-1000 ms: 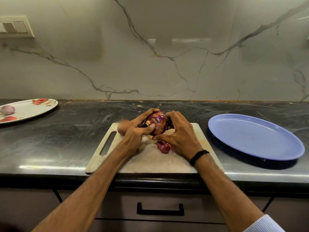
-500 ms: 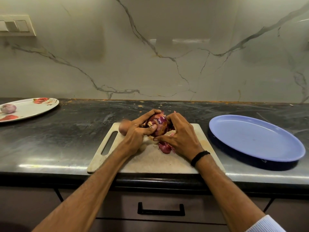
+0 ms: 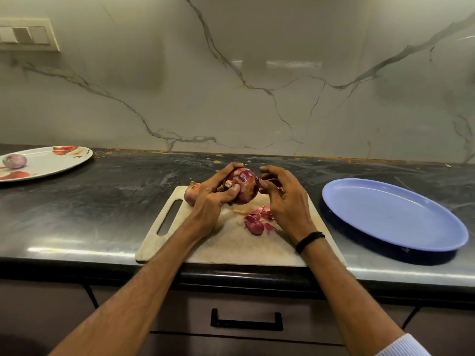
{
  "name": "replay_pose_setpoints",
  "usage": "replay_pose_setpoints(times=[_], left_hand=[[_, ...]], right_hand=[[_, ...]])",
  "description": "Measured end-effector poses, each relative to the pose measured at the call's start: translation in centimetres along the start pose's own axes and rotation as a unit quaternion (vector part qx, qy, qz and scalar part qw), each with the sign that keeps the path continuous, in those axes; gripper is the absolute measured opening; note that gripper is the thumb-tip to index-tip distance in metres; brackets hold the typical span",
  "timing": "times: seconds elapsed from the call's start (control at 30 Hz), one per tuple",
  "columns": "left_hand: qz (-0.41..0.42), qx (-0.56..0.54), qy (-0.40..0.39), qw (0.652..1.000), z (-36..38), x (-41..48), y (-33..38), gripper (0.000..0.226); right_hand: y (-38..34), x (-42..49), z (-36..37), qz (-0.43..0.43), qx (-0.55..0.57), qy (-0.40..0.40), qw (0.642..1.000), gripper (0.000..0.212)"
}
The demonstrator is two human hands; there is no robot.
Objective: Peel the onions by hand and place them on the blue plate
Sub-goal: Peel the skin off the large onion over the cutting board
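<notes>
Left hand (image 3: 209, 201) grips the part-peeled red onion (image 3: 244, 187) over the far edge of the cutting board (image 3: 231, 249), thumb by its root end; right hand (image 3: 284, 201) is just beside it, fingers curled, pinching a purple skin strip (image 3: 272, 181). Peel scraps (image 3: 257, 223) lie on the board below the hands, and a second onion (image 3: 190, 196) sits at its far-left corner behind the left hand. Blue plate (image 3: 393, 214) is on the counter (image 3: 102, 214) right of the board; third onion (image 3: 14, 161) on the white plate (image 3: 51, 163) far left.

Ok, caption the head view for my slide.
Left hand grips a partly peeled red onion above the cutting board; right hand pinches a peel; blue plate alongside.
</notes>
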State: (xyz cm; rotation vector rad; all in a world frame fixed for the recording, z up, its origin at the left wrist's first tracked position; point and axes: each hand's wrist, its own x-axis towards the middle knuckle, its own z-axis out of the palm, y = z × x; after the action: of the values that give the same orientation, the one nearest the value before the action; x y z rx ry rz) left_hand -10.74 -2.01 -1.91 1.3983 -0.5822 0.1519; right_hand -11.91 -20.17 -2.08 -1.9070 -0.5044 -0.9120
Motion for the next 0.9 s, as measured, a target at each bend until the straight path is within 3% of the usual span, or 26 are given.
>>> replay_pose_setpoints(times=[0.37, 0.63, 0.83, 0.9], left_hand=[[-0.014, -0.002, -0.018, 1.0, 0.0, 0.1, 0.1, 0.049], [-0.053, -0.089, -0.008, 0.995, 0.0, 0.4, -0.1, 0.052], [-0.083, -0.172, 0.071, 0.979, -0.1, 0.8, 0.0, 0.056], [-0.096, -0.178, 0.088, 0.975, -0.2, 0.9, -0.2, 0.056]], right_hand=[[0.5, 0.0, 0.0, -0.037, -0.037, -0.003, 0.999, 0.016], [-0.4, 0.1, 0.6, -0.028, -0.069, -0.017, 0.997, 0.026], [-0.9, 0.0, -0.3, 0.079, 0.118, -0.016, 0.99, 0.019], [-0.6, 0.1, -0.5, 0.095, 0.119, 0.001, 0.988, 0.013]])
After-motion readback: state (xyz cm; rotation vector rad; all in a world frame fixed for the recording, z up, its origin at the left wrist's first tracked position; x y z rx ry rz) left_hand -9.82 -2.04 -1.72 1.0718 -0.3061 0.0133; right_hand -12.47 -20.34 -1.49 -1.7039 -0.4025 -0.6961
